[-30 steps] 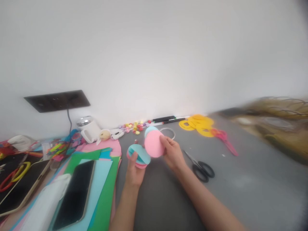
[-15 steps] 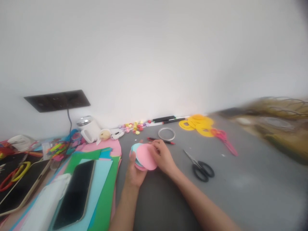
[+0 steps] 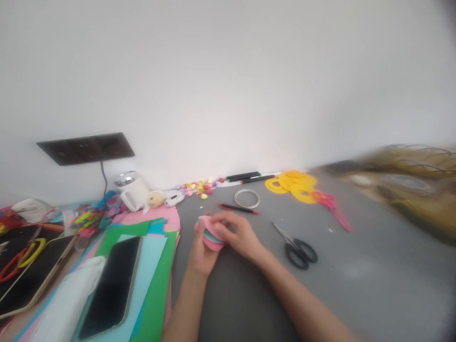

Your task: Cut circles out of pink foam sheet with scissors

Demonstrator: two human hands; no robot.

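Pink and light-blue paper circles (image 3: 213, 241) lie stacked together in my left hand (image 3: 200, 254), its thumb over their left edge. From the right, my right hand (image 3: 239, 233) pinches the top pink circle, which is bent so the light-blue one shows beneath it. Just beyond my hands lie a black pen with red ends (image 3: 238, 208) and a silvery wire ring (image 3: 247, 198). Black-handled scissors (image 3: 297, 249) rest on the grey table to the right of my right wrist, blades slightly apart.
Yellow paper rings and discs (image 3: 294, 183) lie at the back, touching pink scissors (image 3: 333, 209). On the left, a phone (image 3: 111, 287) sits on coloured paper sheets (image 3: 153, 280). Small colourful pieces (image 3: 201, 186) and black markers (image 3: 245, 176) line the wall near a white mug-like container (image 3: 134, 192).
My right hand has moved slightly left over the stack. The top pink circle, flat and facing me before, is now bent over the others.
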